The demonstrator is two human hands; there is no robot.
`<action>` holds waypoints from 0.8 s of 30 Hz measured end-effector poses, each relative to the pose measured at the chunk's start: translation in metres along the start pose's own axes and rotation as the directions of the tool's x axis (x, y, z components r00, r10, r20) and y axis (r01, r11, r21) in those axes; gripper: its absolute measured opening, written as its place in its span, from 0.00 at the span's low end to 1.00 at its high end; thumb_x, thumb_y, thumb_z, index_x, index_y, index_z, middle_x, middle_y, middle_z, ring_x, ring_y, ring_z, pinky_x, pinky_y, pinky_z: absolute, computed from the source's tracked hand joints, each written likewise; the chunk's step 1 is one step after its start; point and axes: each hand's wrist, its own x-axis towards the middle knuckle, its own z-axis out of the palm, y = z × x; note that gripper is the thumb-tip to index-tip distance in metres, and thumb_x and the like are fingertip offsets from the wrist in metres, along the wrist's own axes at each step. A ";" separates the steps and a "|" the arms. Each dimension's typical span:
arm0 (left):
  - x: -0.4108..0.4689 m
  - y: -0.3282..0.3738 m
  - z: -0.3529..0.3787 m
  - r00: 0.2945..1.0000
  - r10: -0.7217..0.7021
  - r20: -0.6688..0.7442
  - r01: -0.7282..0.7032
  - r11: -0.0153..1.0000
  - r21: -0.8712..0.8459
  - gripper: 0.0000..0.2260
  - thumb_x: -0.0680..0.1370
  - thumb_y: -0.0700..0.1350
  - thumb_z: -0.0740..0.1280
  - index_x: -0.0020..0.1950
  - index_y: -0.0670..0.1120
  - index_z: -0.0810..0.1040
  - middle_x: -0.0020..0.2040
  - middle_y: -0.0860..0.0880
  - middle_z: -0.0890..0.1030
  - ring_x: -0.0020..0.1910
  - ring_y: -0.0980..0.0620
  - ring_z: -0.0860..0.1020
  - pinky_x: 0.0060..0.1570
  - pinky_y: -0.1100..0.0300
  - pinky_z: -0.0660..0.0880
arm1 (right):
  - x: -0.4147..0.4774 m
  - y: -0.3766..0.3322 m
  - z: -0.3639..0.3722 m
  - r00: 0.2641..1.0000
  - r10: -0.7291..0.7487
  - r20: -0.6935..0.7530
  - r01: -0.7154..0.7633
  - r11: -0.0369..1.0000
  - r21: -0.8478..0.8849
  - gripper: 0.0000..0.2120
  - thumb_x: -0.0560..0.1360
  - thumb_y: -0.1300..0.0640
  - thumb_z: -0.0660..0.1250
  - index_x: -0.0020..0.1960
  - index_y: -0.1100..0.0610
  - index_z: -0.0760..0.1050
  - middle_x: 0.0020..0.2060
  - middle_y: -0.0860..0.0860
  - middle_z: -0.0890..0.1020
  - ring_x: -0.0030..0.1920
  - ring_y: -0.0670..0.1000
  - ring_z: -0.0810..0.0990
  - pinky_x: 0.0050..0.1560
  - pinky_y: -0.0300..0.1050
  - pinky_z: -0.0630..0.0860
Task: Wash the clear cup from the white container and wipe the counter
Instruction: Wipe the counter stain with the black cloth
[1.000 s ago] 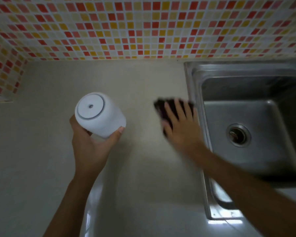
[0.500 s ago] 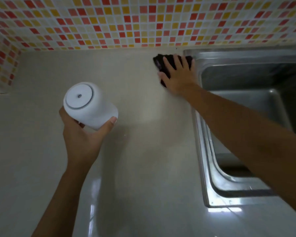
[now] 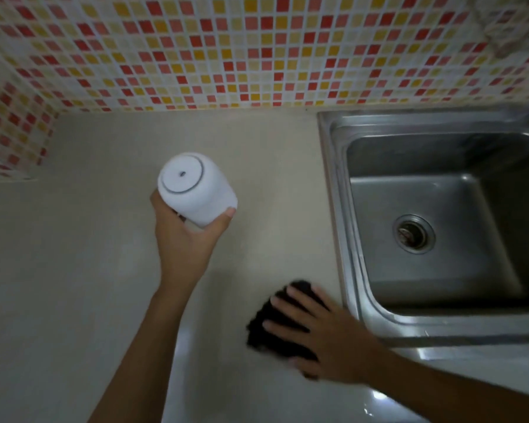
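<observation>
My left hand (image 3: 185, 242) grips a white cylindrical container (image 3: 196, 189) and holds it lifted above the beige counter (image 3: 89, 285), its round lidded end turned toward me. My right hand (image 3: 327, 334) lies flat with spread fingers on a dark cloth (image 3: 269, 328), pressing it onto the counter just left of the sink's front corner. No clear cup shows in this view.
A stainless steel sink (image 3: 440, 215) with a round drain (image 3: 414, 235) fills the right side; its basin holds nothing. A mosaic tile wall (image 3: 226, 50) in red, yellow and cream runs along the back and around the left corner.
My right hand has dragged the cloth from the back wall by the sink's far corner down along the sink edge toward me. My left hand still holds the container aloft.
</observation>
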 end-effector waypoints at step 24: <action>-0.062 -0.032 0.046 0.965 -0.093 0.244 0.057 0.987 0.148 0.36 0.65 0.46 0.80 0.67 0.48 0.65 0.65 0.48 0.71 0.65 0.50 0.71 0.64 0.57 0.70 | 0.015 0.061 -0.042 0.646 0.761 -0.066 -0.510 0.494 0.705 0.18 0.82 0.51 0.56 0.70 0.54 0.69 0.69 0.51 0.72 0.70 0.52 0.67 0.71 0.50 0.61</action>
